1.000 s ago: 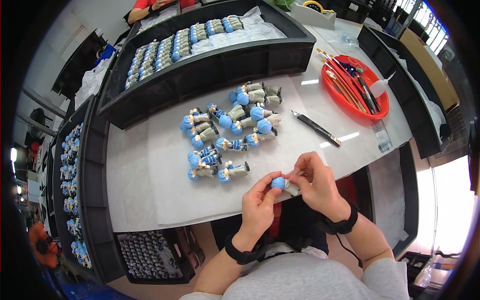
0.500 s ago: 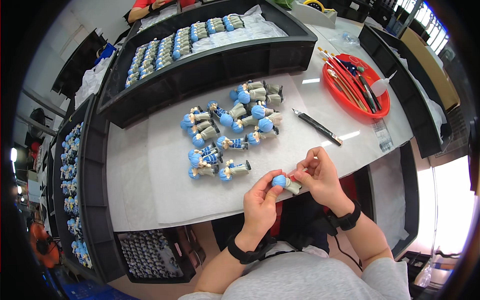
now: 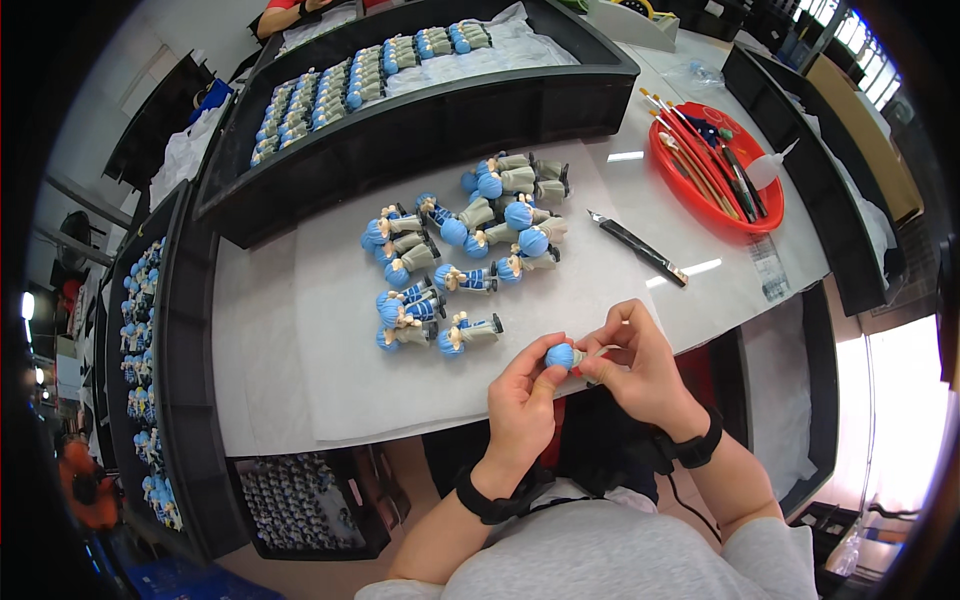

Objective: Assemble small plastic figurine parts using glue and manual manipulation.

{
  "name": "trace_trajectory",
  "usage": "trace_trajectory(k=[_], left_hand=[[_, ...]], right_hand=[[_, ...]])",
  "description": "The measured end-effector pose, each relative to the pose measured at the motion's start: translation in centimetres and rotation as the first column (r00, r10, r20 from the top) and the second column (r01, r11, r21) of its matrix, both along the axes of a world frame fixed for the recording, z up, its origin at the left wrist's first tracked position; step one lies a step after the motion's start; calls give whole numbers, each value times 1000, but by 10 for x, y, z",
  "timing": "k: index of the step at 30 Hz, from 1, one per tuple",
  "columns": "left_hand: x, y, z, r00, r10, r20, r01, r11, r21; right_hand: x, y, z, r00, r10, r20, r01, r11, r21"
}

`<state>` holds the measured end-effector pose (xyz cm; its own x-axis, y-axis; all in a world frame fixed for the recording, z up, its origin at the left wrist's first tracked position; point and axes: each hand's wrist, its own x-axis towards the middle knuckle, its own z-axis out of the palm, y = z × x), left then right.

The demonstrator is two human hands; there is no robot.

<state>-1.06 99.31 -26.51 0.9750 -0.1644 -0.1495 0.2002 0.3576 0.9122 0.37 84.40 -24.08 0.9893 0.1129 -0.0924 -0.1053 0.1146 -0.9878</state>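
A small figurine (image 3: 562, 356) with blue hair is held between both hands over the table's near edge. My left hand (image 3: 522, 402) pinches its head between thumb and fingers. At the body end, the fingers of my right hand (image 3: 637, 362) are closed on it and cover most of the grey body. A bit of red shows beside the figurine; what it belongs to I cannot make out. Several similar figurines (image 3: 466, 278) with blue hair and grey or blue-striped bodies lie on the white sheet to the left and ahead.
A craft knife (image 3: 640, 250) lies right of the figurines. Beyond it sits a red bowl (image 3: 690, 205) of brushes and a squeeze bottle (image 3: 765, 171). Black crates (image 3: 420, 130) stand at the back, left and right. At the far edge another person's arm (image 3: 285, 18) shows.
My right hand has shifted slightly left and its fingers now cover the figurine's body, which showed before. The left hand keeps its pinch on the head.
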Motion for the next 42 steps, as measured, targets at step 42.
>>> trace_trajectory(k=[42], left_hand=[[-10, -43, 31, 825, -256, 504, 60, 927, 371]], right_hand=[[-88, -145, 10, 983, -178, 36, 181, 977, -112]])
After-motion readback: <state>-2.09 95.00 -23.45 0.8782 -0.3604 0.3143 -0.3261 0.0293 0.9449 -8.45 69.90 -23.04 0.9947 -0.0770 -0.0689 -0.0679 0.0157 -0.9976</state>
